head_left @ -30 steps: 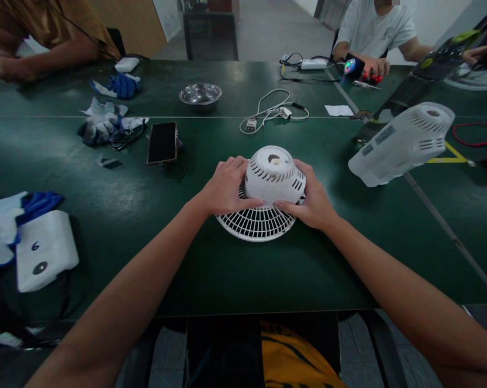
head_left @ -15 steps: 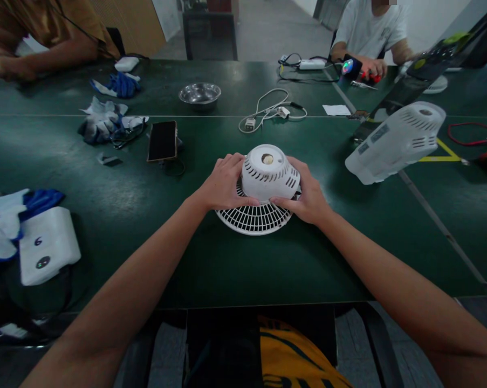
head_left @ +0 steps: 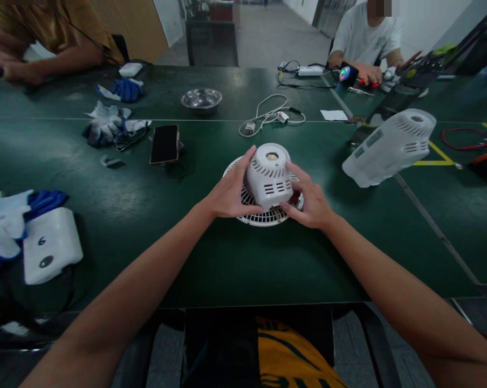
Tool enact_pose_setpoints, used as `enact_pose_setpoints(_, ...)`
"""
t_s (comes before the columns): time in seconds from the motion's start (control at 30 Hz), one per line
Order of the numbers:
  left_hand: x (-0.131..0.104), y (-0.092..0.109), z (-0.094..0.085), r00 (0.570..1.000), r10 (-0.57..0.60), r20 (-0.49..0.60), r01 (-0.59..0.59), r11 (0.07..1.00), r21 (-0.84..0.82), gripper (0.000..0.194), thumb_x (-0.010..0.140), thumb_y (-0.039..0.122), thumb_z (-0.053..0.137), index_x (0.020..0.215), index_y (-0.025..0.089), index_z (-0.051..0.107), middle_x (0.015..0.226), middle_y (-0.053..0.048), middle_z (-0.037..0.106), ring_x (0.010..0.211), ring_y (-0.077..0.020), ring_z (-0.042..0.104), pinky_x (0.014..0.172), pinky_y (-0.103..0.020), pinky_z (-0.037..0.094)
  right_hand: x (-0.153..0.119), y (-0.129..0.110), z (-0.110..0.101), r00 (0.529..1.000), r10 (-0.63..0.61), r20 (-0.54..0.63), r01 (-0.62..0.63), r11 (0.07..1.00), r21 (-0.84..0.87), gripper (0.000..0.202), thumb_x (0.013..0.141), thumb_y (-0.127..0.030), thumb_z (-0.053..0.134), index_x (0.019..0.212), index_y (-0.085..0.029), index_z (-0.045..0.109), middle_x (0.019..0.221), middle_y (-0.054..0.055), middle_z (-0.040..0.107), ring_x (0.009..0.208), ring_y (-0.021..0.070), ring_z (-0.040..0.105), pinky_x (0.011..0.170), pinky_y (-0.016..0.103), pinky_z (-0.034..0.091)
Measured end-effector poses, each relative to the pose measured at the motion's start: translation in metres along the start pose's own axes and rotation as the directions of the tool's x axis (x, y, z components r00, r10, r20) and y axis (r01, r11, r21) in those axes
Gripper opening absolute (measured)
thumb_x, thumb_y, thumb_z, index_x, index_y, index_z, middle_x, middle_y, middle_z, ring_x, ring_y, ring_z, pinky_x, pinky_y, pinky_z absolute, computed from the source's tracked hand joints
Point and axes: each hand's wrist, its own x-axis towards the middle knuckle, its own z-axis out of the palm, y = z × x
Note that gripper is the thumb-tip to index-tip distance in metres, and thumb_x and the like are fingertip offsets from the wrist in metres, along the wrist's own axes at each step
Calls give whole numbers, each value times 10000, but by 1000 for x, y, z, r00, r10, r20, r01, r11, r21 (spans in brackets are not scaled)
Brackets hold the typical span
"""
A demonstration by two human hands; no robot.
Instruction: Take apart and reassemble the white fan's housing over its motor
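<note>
A white fan motor housing [head_left: 269,175] with vent slots stands on a round white fan grille [head_left: 263,217] that lies flat on the green table [head_left: 243,253]. My left hand [head_left: 231,188] grips the housing's left side, thumb on its front. My right hand [head_left: 310,199] holds the right side, fingers against its lower edge. Both hands clasp the housing from opposite sides above the grille.
A white fan base [head_left: 389,145] lies tilted at right. A phone [head_left: 164,144], gloves [head_left: 105,126], a steel bowl [head_left: 201,99] and a white cable [head_left: 269,114] sit farther back. A white box [head_left: 51,252] is at left. Two other people work at the far corners.
The housing has turned in my hands, now showing a flatter vented side toward me. My left hand has opened a little more along its side. The view shifted slightly.
</note>
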Motion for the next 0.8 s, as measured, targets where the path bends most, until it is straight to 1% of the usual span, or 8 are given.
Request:
enact_pose_setpoints(0.1,-1,6,6,1000,-16,-21,17,1000,24,1326,659,754,797,1645,295,40,1687,-203,232,1526,-474,301,1165,-661,368,-1,0,0,996,-13,84,13,1000,1,943,823,-560,642,1636,-304,240,1182,54,747,870,306,743,798,505,643)
enact_pose_setpoints(0.23,1,12,9,998,-29,-50,31,998,52,1290,672,732,797,1635,279,68,1692,-197,211,1533,-481,274,1171,-647,378,-1,0,1,998,8,67,-9,1000,22,965,796,-546,655,1636,-289,254,1274,65,718,966,334,741,860,521,628)
enact_pose_setpoints(0.3,2,15,9,998,-29,-61,32,998,51,1259,685,702,799,1630,274,86,1693,-193,216,1527,-480,286,1170,-638,385,-1,0,2,998,24,62,-27,998,48,965,782,-552,666,1628,-298,278,1275,64,718,996,346,737,858,525,630)
enact_pose_setpoints(0.37,3,19,8,998,-45,-53,47,998,49,1224,699,667,802,1625,281,101,1689,-183,234,1511,-478,319,1162,-634,398,-1,-1,3,997,32,66,-36,997,64,968,772,-538,677,1626,-308,285,1231,59,733,978,346,741,846,530,633)
enact_pose_setpoints(0.5,3,21,7,997,-66,-45,68,997,47,1169,725,646,788,1617,295,119,1680,-169,265,1476,-464,384,1142,-617,427,-2,-4,3,997,15,74,-19,999,45,965,788,-493,664,1638,-308,247,1108,37,764,847,299,743,786,498,641)
enact_pose_setpoints(0.57,3,17,9,997,-36,-65,38,998,40,1168,728,658,782,1616,289,118,1675,-172,273,1473,-458,392,1142,-601,433,-2,-4,4,998,-3,70,1,1000,25,955,801,-475,655,1640,-304,233,1094,32,765,786,271,730,750,462,639)
enact_pose_setpoints(0.67,2,7,12,994,54,-94,-53,999,12,1190,724,682,780,1619,275,110,1669,-175,284,1468,-451,402,1149,-577,432,-2,-4,4,998,-43,49,43,999,4,937,814,-430,651,1639,-305,223,1104,31,759,738,245,711,723,427,629)
enact_pose_setpoints(0.8,2,-9,16,983,141,-120,-145,989,-29,1239,712,725,780,1635,271,89,1676,-174,278,1479,-442,391,1188,-562,384,-2,-5,4,994,-105,9,105,995,-1,915,822,-342,656,1632,-294,233,992,20,751,639,205,658,686,401,614)
